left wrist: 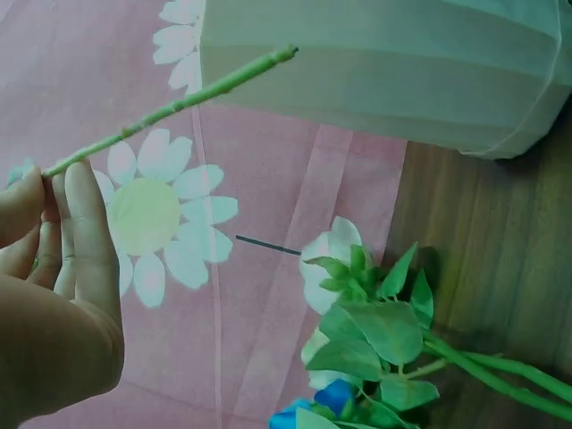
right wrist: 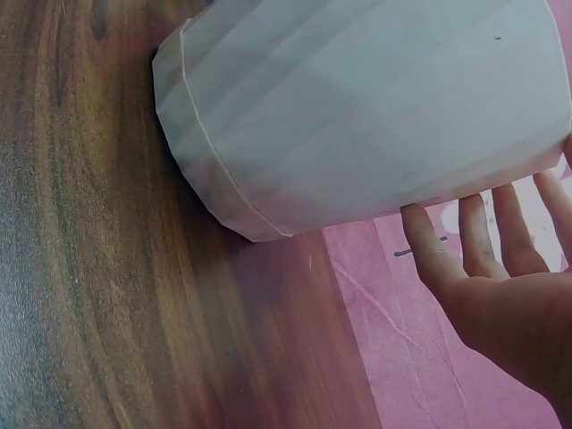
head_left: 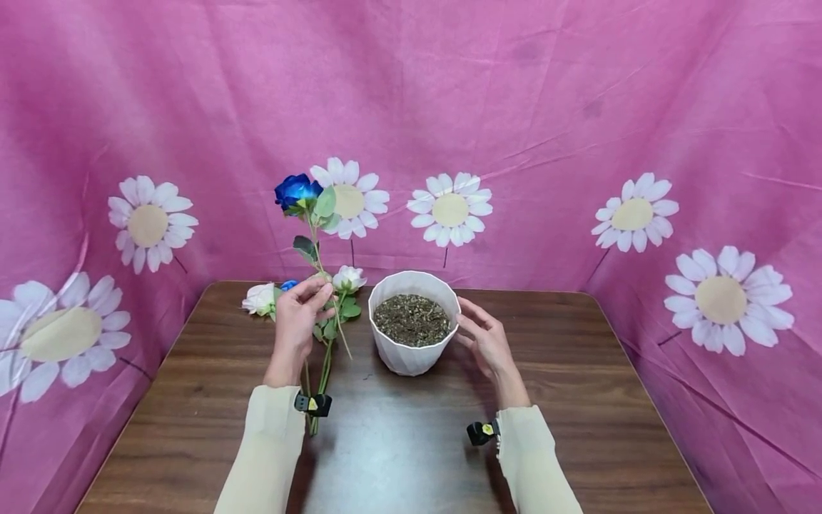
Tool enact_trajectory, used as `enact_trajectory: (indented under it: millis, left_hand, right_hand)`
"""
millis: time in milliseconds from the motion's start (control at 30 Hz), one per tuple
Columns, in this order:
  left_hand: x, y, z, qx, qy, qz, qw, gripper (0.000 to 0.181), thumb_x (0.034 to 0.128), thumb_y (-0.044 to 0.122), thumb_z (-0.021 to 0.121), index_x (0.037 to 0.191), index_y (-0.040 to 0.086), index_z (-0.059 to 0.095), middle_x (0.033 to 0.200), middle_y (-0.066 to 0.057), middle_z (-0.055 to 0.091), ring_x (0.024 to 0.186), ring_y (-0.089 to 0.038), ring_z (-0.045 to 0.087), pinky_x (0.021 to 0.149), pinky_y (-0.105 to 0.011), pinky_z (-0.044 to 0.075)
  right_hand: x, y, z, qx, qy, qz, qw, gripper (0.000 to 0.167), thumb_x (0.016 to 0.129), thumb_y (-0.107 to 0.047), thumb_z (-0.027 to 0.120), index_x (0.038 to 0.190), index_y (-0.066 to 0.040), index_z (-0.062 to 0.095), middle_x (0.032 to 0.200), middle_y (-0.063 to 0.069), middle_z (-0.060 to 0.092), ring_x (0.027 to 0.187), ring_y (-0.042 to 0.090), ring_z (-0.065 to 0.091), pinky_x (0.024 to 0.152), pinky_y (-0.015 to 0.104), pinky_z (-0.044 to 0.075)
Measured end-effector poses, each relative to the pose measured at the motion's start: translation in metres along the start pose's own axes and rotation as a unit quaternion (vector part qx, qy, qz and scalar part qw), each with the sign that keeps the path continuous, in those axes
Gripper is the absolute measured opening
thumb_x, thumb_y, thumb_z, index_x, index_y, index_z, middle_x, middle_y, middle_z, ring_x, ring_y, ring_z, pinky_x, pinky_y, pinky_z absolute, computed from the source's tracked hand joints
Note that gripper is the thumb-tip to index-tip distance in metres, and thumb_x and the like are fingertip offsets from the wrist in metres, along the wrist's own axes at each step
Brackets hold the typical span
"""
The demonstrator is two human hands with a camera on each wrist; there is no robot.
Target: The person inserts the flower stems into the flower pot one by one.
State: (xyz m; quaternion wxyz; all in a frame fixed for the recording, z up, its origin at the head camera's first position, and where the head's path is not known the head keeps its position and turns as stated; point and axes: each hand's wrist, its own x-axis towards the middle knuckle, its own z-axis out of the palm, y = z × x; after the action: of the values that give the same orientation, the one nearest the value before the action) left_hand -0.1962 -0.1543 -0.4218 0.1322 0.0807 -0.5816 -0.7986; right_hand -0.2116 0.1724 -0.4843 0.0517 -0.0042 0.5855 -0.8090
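My left hand (head_left: 298,314) pinches the green stem (left wrist: 179,105) of a blue rose (head_left: 298,194), left of the pot. The bloom points up and the stem's cut end slants down toward the pot, apart from it. A white faceted flower pot (head_left: 411,360) stands upright, filled with dark, crumbly soil (head_left: 413,320). My right hand (head_left: 489,341) touches the pot's right side near the rim with fingers extended, as the right wrist view also shows. Below the left hand lie more flowers: a white rose (head_left: 260,298), another white rose (head_left: 349,278) and a partly hidden blue rose (left wrist: 313,407).
The brown wooden table (head_left: 578,400) carries the pot and the loose flowers, whose stems run toward its front edge. Behind and beside it hangs a pink cloth (head_left: 533,107) printed with several daisies. Dark wrist cameras sit on both wrists.
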Motion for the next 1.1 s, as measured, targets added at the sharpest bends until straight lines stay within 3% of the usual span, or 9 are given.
enact_trajectory:
  millis: [167,300,400,533,767,967,1100]
  left_hand:
    - [0.005,0.006,0.01,-0.011,-0.007,0.017,0.9998,0.021,0.0944,-0.008,0.066,0.114,-0.017,0.063,0.085,0.004,0.074,0.07,-0.009,0.069,0.06,-0.023,0.06]
    - [0.01,0.013,0.022,-0.056,-0.004,0.037,0.9977,0.008,0.0933,-0.009,0.067,0.1,-0.007,0.071,0.083,0.0,0.073,0.071,-0.01,0.068,0.059,-0.025,0.061]
    - [0.012,0.018,0.032,-0.09,0.004,0.049,0.9947,0.015,0.0928,-0.009,0.067,0.091,0.004,0.074,0.081,-0.002,0.072,0.07,-0.011,0.069,0.057,-0.024,0.06]
    - [0.011,0.02,0.044,-0.114,0.002,0.063,0.9915,0.02,0.093,-0.012,0.065,0.087,0.006,0.071,0.078,-0.002,0.068,0.069,-0.012,0.068,0.054,-0.024,0.059]
    - [0.016,0.016,0.057,-0.113,-0.012,0.078,0.9904,0.015,0.0931,-0.012,0.064,0.088,0.002,0.068,0.079,-0.004,0.067,0.068,-0.011,0.067,0.057,-0.025,0.06]
    - [0.021,0.004,0.058,-0.08,-0.009,0.074,0.994,0.008,0.0928,-0.007,0.068,0.091,0.0,0.067,0.085,-0.004,0.069,0.072,-0.01,0.068,0.064,-0.028,0.062]
    - [0.023,-0.006,0.058,-0.061,-0.005,0.078,0.9951,0.014,0.0924,-0.01,0.067,0.089,0.003,0.067,0.082,-0.003,0.068,0.072,-0.011,0.068,0.064,-0.029,0.062]
  right_hand:
    - [0.001,-0.005,0.0,-0.003,-0.006,-0.004,1.0,0.052,0.098,-0.002,0.064,0.147,0.004,0.048,0.124,0.01,0.059,0.111,0.024,0.061,0.09,0.04,0.058]
    - [0.001,-0.007,0.001,0.0,-0.008,-0.005,1.0,0.052,0.098,-0.002,0.063,0.147,0.004,0.047,0.124,0.008,0.059,0.111,0.024,0.062,0.093,0.042,0.057]
    - [0.001,-0.007,0.0,0.003,-0.009,0.001,1.0,0.052,0.098,0.0,0.062,0.148,0.005,0.046,0.126,0.008,0.058,0.11,0.023,0.062,0.097,0.047,0.055]
    - [0.001,-0.005,0.0,0.001,-0.009,0.004,1.0,0.052,0.099,0.001,0.061,0.148,0.005,0.045,0.128,0.009,0.057,0.11,0.023,0.063,0.098,0.049,0.054]
    - [0.006,-0.006,0.0,0.002,-0.012,-0.006,0.9999,0.05,0.099,0.002,0.06,0.147,0.005,0.046,0.128,0.01,0.058,0.109,0.023,0.063,0.094,0.045,0.057]
    - [0.006,-0.005,-0.001,0.0,-0.015,-0.007,0.9999,0.051,0.098,0.001,0.061,0.147,0.004,0.047,0.129,0.01,0.059,0.11,0.025,0.063,0.098,0.05,0.053]
    - [0.004,-0.004,-0.002,-0.005,-0.012,-0.001,0.9999,0.05,0.099,0.004,0.059,0.147,0.005,0.046,0.127,0.009,0.06,0.109,0.023,0.063,0.097,0.049,0.054]
